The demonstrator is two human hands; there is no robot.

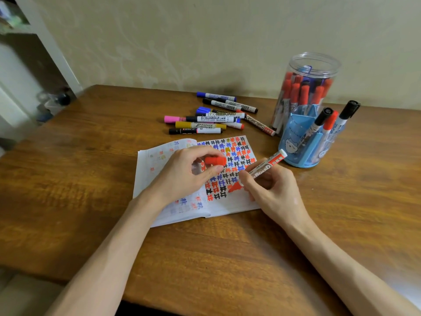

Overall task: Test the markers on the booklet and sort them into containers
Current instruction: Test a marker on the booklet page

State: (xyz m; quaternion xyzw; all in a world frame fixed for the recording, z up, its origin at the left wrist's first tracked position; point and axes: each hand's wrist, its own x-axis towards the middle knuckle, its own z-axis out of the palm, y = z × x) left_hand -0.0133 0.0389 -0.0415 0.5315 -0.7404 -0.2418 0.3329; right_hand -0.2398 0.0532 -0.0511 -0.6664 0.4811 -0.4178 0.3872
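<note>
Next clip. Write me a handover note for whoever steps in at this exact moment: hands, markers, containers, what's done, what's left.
Left hand pinches the red plastic cap above the open paper booklet. Right hand grips the uncapped red whiteboard marker, tip on the page.
Done: page crowded with test marks; tall clear plastic jar holds many markers, blue plastic pen holder three.
To do: recap and sort this marker, then test the loose pile of markers behind the booklet.

A brown wooden worktop meets a pale wall with a faint floral pattern, and at far left a white shelf unit holds a few blurred glassy objects.
</note>
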